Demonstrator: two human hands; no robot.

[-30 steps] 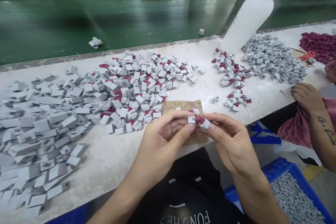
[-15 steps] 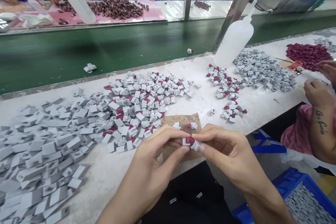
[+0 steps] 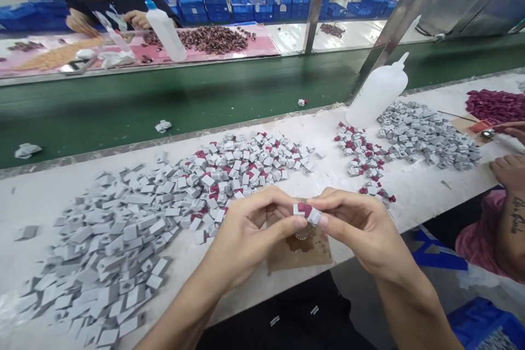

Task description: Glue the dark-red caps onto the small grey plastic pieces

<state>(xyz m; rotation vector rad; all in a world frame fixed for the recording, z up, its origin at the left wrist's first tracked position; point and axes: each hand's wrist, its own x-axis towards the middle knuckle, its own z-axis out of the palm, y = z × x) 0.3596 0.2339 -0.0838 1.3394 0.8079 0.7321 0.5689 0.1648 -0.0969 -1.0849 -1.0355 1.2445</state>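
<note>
A: Hands?
B: Left hand (image 3: 254,235) and right hand (image 3: 361,224), fingertips narrowed, both holding one grey-and-maroon piece (image 3: 305,211) between them.
A: Piece where?
B: Up over the cardboard (image 3: 283,260), near edge of the counter (image 3: 192,279). Cardboard has a dark wet-looking patch.
A: Containers?
B: White bottle (image 3: 379,93), right, far side of the counter, spout up; fill level, can't tell. Blue-capped bottle (image 3: 168,35), far left, past the green belt (image 3: 229,87); same, can't tell.
A: Bins?
B: Blue bins (image 3: 215,5) stacked and in rows at the far end, contents too small to read. Another blue bin (image 3: 479,314), near right, below counter level, cut off by the frame; pale bits show inside.
A: Loose stuff?
B: Grey pile (image 3: 118,246) left, mixed pile (image 3: 246,164) just right of it, grey and maroon. Right of the hands: small mixed cluster (image 3: 363,156), grey heap (image 3: 429,134), maroon heap (image 3: 496,106) farthest right. Co-worker's hand (image 3: 511,169) near that side.
</note>
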